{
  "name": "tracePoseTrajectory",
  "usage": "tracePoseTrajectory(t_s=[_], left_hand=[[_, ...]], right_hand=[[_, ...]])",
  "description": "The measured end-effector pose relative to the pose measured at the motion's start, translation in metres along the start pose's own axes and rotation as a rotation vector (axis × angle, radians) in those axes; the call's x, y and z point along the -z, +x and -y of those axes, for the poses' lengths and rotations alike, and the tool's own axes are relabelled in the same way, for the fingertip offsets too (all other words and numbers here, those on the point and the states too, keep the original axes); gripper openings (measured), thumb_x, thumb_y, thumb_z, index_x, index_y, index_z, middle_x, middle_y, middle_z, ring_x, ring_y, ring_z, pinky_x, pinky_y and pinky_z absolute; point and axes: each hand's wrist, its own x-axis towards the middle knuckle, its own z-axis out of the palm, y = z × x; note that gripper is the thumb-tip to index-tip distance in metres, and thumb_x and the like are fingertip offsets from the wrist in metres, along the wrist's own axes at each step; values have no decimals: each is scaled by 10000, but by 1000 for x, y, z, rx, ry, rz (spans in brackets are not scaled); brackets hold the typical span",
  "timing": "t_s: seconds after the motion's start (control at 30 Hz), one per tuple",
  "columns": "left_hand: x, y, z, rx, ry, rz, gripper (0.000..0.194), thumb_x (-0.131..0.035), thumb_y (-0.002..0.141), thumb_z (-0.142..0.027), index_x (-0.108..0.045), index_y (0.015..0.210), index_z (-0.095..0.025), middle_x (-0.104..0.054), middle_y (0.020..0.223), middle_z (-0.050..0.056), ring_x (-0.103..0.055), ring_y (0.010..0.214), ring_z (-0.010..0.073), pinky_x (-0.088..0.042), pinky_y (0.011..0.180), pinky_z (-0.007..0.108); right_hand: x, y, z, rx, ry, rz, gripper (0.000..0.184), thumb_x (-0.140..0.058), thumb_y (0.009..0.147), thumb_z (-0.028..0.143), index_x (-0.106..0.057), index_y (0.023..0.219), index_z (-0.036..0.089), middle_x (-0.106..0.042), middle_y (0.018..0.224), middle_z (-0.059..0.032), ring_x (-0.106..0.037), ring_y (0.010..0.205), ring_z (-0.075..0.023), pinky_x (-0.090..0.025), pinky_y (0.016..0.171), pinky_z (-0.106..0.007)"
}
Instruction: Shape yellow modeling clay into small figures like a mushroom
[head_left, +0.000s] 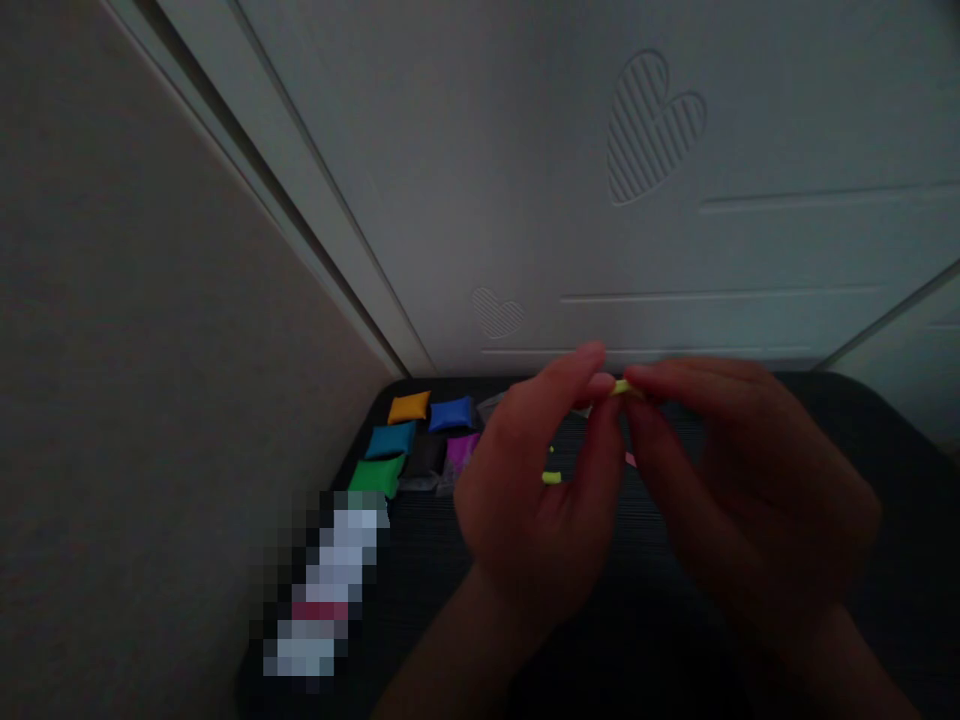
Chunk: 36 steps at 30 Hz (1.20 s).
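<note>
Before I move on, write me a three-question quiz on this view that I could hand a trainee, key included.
1. True or false: the left hand and the right hand both pinch the same small yellow piece.
2. Fill in: in its row, the black packet lies between the purple packet and the ____ packet.
3. Which packet is nearest the pixelated patch? a) orange; b) green packet; c) blue.

Key: 1 true; 2 teal packet; 3 b.
</note>
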Motion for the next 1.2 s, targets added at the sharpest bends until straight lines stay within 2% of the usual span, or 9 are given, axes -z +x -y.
tracePoseTrajectory(t_s=[0.1, 0.2, 0.3, 0.47, 0.57, 0.7, 0.93, 1.07, 1.2], left_hand=[[-4, 2, -1, -53, 33, -117, 511, -674, 738, -102, -536, 1198, -278, -683, 983, -6, -665, 829, 153, -577, 763, 306], [-5, 2, -1, -53, 12, -91, 498, -664, 756, -127, -526, 1214, -263, -685, 1013, 10, -670, 853, 165, -579, 770, 323], [-3, 2, 0, -85, 22, -50, 482, -648, 777, -136, -516, 1217, -281, -683, 1032, 5, -672, 897, 166, -575, 791, 323], [-2, 1, 0, -59, 28, -80, 427, -646, 783, -159, -542, 1174, -296, -692, 985, -1, -675, 874, 177, -580, 791, 352], [-3, 2, -1, -22, 1, -98, 405, -634, 796, -177, -538, 1173, -290, -689, 960, 5, -676, 833, 171, -590, 733, 341], [-4, 2, 0, -1, -21, -80, 423, -627, 804, -196, -512, 1200, -289, -666, 1019, 7, -671, 854, 149, -591, 676, 292], [-6, -1, -2, 26, 10, -89, 375, -570, 846, -220, -488, 1196, -329, -674, 953, 5, -673, 890, 191, -576, 800, 398], [-8, 3, -4, 42, -29, -116, 357, -601, 826, -211, -518, 1162, -302, -668, 953, 10, -672, 851, 173, -594, 753, 363], [-6, 5, -3, 23, -65, -126, 396, -662, 772, -169, -552, 1139, -269, -676, 938, 8, -663, 815, 156, -592, 746, 338]], right_hand=[[-2, 0, 0, -15, 9, -35, 362, -610, 767, 83, -619, 1071, 279, -700, 940, 2, -650, 849, -174, -560, 760, -347], [-1, -1, -2, 3, 2, -48, 382, -623, 752, 72, -615, 1080, 268, -702, 948, 8, -648, 856, -166, -558, 776, -335], [2, -1, -4, 57, -37, 9, 389, -633, 746, 84, -612, 1092, 260, -698, 973, -1, -644, 864, -169, -561, 758, -328], [2, -2, -3, 51, 36, 3, 412, -608, 759, 84, -591, 1129, 264, -687, 986, -11, -637, 876, -179, -551, 762, -351], [1, -3, -2, 36, 48, 28, 424, -607, 756, 70, -584, 1133, 264, -680, 1001, -10, -632, 890, -173, -543, 779, -344], [-1, -3, -2, 42, 79, -32, 405, -608, 746, 52, -604, 1103, 244, -686, 966, -16, -635, 867, -172, -547, 762, -341], [-1, -1, -1, 43, 43, -39, 384, -604, 751, 55, -614, 1075, 262, -695, 930, -1, -638, 848, -170, -552, 745, -338], [0, -2, -4, 48, 95, -3, 426, -612, 739, 34, -602, 1105, 252, -688, 973, 1, -629, 873, -159, -541, 766, -329], [-3, -2, -5, 41, 134, -71, 403, -608, 736, 24, -620, 1071, 247, -690, 928, -4, -635, 858, -166, -535, 762, -338]])
